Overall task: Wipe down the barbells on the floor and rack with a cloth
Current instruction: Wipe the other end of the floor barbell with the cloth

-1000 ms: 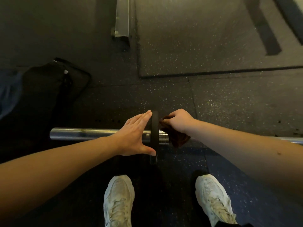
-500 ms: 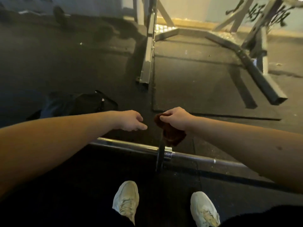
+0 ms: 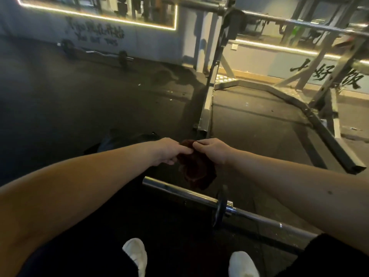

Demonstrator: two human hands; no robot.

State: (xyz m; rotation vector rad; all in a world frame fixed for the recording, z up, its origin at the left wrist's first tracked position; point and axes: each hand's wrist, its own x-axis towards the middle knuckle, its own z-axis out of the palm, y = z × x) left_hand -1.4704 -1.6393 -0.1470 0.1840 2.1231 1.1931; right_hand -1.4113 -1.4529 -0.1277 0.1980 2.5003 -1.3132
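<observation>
A dark red cloth (image 3: 196,172) hangs in the air between both hands, above the floor barbell. My left hand (image 3: 169,151) pinches its upper left edge and my right hand (image 3: 213,151) grips its top right. The chrome barbell (image 3: 179,193) lies on the black floor just in front of my feet, with a small black plate (image 3: 220,208) on it. A second barbell (image 3: 299,25) rests high on the grey rack (image 3: 214,64) ahead. A curl bar (image 3: 103,53) with small plates lies on the floor by the far wall.
The rack's steel base rails (image 3: 327,136) spread over the mat ahead and to the right. A dark bag (image 3: 123,141) sits on the floor to the left, behind my left forearm. My white shoes (image 3: 135,254) stand just behind the floor barbell.
Both hands have lifted off the floor barbell. The left hand, which held the plate, has come over and taken the cloth's edge. My view has tilted up toward the rack.
</observation>
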